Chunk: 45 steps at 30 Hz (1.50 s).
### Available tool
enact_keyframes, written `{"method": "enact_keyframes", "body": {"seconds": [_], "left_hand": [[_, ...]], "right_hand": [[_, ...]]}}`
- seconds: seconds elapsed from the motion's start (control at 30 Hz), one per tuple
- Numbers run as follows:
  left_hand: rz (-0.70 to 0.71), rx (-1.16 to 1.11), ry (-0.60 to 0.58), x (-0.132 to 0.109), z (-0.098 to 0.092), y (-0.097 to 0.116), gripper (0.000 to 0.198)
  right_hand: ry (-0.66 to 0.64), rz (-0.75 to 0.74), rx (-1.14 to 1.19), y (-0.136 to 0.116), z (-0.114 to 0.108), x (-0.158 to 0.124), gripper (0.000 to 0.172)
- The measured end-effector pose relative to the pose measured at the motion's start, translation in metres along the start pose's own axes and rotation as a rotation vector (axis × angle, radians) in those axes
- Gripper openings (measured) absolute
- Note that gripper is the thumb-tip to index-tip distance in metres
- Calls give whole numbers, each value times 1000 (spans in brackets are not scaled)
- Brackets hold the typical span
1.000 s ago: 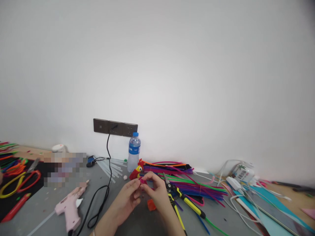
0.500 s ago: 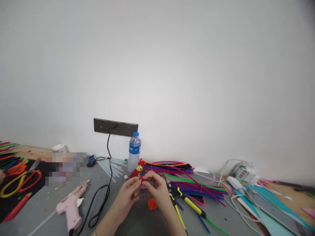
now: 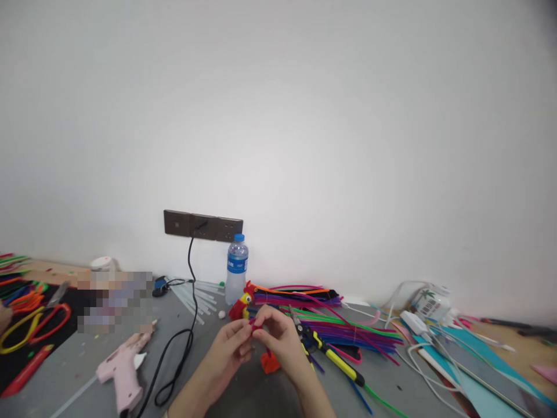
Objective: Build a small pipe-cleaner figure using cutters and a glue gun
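Note:
My left hand (image 3: 230,347) and my right hand (image 3: 278,337) meet above the grey table (image 3: 87,371), fingers pinched together on a small red-pink pipe-cleaner piece (image 3: 256,327). An orange piece (image 3: 270,363) lies on the table just below my right hand. Behind my hands stands a small red and yellow pipe-cleaner bird (image 3: 242,303). Yellow-handled pliers (image 3: 324,351) lie to the right of my right hand.
A pink glue gun (image 3: 124,371) with a black cord (image 3: 174,360) lies at the left. A water bottle (image 3: 237,268) stands by the wall socket (image 3: 202,225). Coloured pipe cleaners (image 3: 339,328) are piled at the right, with white cables (image 3: 418,334) and teal sheets (image 3: 487,371) beyond.
My hands stay together on the small piece, fingers shifting slightly as they work it. Nothing else on the table has moved.

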State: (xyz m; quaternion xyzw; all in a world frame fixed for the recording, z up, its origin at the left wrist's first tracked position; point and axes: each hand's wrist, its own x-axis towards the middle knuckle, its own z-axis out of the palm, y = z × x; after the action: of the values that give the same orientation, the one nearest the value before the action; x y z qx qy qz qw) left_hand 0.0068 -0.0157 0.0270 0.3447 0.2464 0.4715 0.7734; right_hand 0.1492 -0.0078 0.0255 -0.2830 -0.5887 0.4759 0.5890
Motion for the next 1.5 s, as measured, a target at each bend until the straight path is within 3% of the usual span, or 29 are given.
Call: {"method": "enact_keyframes", "body": {"seconds": [0.33, 0.5, 0.77, 1.03, 1.3, 1.5], "left_hand": [[-31, -48, 17, 1, -3, -2, 35], [-48, -20, 92, 4, -6, -7, 35], [292, 290, 162, 7, -8, -6, 37], [385, 512, 196, 2, -8, 1, 31], [397, 510, 208, 5, -14, 0, 28], [488, 670, 257, 7, -21, -4, 20]], "right_hand": [[63, -114, -167, -1, 1, -3, 9], [93, -68, -127, 2, -2, 0, 11], [126, 63, 16, 3, -2, 3, 24], [33, 197, 220, 8, 7, 1, 30], [67, 198, 94, 3, 0, -2, 27], [95, 247, 45, 1, -3, 0, 28]]}}
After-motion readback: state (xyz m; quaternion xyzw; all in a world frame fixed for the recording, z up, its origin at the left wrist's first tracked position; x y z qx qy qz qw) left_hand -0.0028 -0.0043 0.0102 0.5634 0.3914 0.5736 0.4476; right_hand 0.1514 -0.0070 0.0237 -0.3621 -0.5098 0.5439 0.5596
